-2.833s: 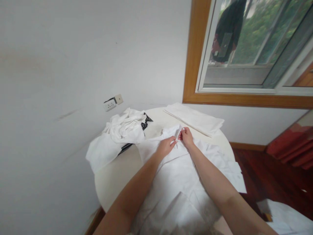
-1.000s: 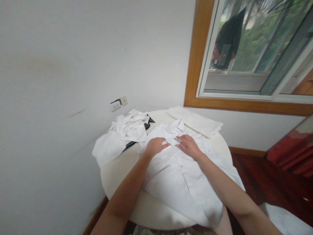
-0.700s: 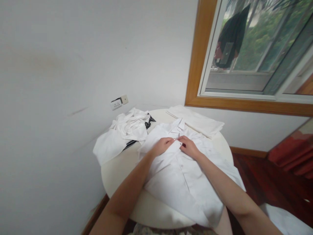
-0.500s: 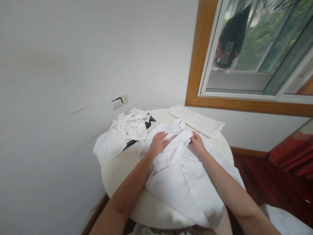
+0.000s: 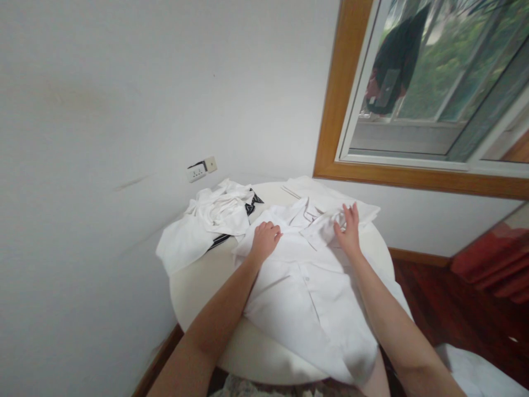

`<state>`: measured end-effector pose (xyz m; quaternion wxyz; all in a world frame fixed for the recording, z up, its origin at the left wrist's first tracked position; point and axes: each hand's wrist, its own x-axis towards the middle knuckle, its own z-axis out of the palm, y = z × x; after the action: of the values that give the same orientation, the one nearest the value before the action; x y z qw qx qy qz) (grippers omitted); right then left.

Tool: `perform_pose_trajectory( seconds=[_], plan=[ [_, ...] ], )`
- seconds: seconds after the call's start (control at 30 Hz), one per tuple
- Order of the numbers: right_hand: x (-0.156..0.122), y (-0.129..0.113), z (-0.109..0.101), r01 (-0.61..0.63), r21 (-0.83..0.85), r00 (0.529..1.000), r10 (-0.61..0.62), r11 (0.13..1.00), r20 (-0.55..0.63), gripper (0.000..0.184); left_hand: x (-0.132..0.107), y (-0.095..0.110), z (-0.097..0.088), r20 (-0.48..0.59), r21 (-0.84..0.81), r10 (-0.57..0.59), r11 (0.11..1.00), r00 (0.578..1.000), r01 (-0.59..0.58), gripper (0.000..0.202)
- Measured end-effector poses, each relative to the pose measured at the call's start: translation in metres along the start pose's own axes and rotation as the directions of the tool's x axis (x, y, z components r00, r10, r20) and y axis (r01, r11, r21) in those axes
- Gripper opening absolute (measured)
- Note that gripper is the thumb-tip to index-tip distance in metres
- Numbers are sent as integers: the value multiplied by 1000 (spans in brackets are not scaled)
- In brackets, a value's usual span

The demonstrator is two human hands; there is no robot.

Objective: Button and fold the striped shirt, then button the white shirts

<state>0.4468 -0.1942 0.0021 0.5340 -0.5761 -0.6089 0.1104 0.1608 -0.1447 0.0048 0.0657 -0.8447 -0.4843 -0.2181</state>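
Note:
A white buttoned shirt lies front up on a round white table, its collar towards the wall and its hem hanging over the near edge. My left hand rests on the shirt's left shoulder with its fingers curled into the cloth. My right hand lies on the right shoulder beside the collar, fingers stretched out and apart, with a flap of collar cloth at its thumb.
A crumpled heap of white clothes with a black-striped piece sits at the table's far left. A folded white cloth lies at the far edge under the wood-framed window. A wall socket is above the heap; more white cloth lies on the floor.
Both hands left the button placket at the shirt's middle and moved apart to the shoulders. My right hand went from pinching cloth to fingers spread; the collar flap is pulled right.

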Motion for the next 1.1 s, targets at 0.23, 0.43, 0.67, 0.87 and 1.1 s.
perform_pose_trajectory(
  seconds=[0.23, 0.43, 0.67, 0.87, 1.1],
  plan=[
    [-14, -2, 27, 281, -455, 915, -93, 845, 393, 31, 9, -21, -16, -296, -165, -173, 978, 939, 128, 23],
    [-14, 4, 25, 239, -540, 931, -33, 807, 363, 22, 19, -66, -38, -519, -667, -635, 719, 572, 194, 12],
    [-13, -5, 27, 176, -628, 978, -62, 758, 199, 16, 14, -99, -73, -581, -762, -781, 621, 227, 186, 8],
    [-18, -27, 32, 287, -583, 954, -173, 760, 244, 43, 6, -25, -72, -651, -289, -329, 941, 684, 177, 29],
    [-20, -42, 69, 517, -388, 781, -234, 763, 579, 44, 5, 27, 5, -213, -175, 121, 972, 970, -160, 45]
  ],
)
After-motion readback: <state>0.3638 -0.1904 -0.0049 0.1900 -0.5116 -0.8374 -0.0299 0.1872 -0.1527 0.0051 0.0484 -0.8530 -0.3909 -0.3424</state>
